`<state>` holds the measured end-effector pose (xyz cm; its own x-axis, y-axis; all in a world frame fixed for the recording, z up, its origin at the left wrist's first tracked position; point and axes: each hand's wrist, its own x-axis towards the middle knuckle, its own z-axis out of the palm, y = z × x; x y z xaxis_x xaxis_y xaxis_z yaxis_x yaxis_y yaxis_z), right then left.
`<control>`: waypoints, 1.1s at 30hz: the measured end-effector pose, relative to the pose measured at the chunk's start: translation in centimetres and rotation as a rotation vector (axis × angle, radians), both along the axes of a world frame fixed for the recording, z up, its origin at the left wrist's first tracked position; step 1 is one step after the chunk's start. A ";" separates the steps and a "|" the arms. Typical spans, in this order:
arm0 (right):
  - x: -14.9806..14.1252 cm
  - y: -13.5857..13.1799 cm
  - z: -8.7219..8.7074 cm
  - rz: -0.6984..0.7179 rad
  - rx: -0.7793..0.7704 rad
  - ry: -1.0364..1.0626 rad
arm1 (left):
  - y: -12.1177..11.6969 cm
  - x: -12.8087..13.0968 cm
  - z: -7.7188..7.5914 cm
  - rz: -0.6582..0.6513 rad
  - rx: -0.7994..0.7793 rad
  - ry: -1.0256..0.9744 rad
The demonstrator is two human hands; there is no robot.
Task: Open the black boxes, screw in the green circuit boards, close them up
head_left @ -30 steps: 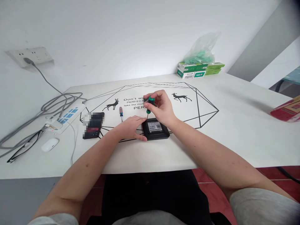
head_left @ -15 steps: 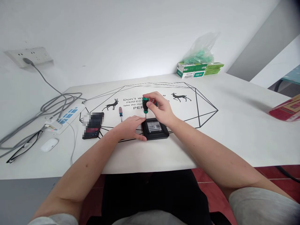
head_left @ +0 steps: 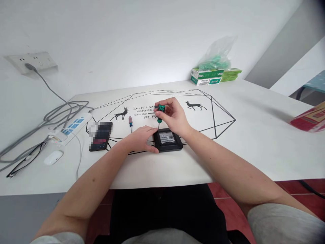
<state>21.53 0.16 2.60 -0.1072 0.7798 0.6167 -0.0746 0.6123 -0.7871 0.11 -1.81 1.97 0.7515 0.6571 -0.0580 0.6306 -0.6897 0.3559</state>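
A flat black box (head_left: 168,147) with a white printed label lies on the table in front of me. My left hand (head_left: 144,137) grips its left side, fingertips at the far left corner and thumb at the near one. In my right hand (head_left: 175,114) is a screwdriver (head_left: 159,118) with a green and black handle, pinched between thumb and fingers. Its shaft points down at the box's far left corner and leans slightly. Whatever lies under the tip is too small to make out. A smaller screwdriver (head_left: 130,122) with a reddish and blue handle rests left of the box.
Left are a phone (head_left: 100,137), a white earbud case (head_left: 53,157), glasses (head_left: 26,159) and a power strip (head_left: 73,127) with grey cables. Green and white boxes (head_left: 207,76) carry a plastic bag (head_left: 217,56) at the back. A red package (head_left: 308,118) stands far right.
The screwdriver's handle has tipped a little to the right, and my right hand's fingers have shifted around it. My left hand and the black box stay in place.
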 end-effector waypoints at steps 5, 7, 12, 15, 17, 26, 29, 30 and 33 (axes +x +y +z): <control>-0.3 -0.4 0.0 -0.127 0.006 -0.035 | 0.0 0.0 -0.1 0.004 -0.018 -0.005; -0.5 -0.5 0.0 -0.194 0.021 -0.049 | 0.0 0.0 -0.2 0.008 -0.020 -0.009; -0.8 -1.0 -0.3 -0.179 0.071 -0.076 | 0.2 0.0 -0.3 -0.005 -0.010 -0.013; -0.6 -1.1 -0.4 -0.106 0.105 -0.108 | 0.2 0.0 -0.2 -0.014 0.003 -0.013; -0.5 -1.1 -0.3 -0.076 0.117 -0.122 | 0.2 0.0 -0.2 -0.015 0.006 -0.013; -0.3 -0.7 0.0 -0.117 0.197 -0.232 | 0.2 -0.1 -0.3 -0.007 0.021 -0.003; -0.4 -0.6 -0.2 -0.150 0.172 -0.202 | 0.2 -0.1 -0.3 -0.012 0.021 -0.008; -0.4 -0.5 -0.3 -0.152 0.157 -0.183 | 0.2 -0.1 -0.2 -0.014 0.020 -0.008; -0.4 -0.5 -0.5 -0.096 0.098 -0.118 | 0.1 0.0 -0.1 -0.010 0.024 0.005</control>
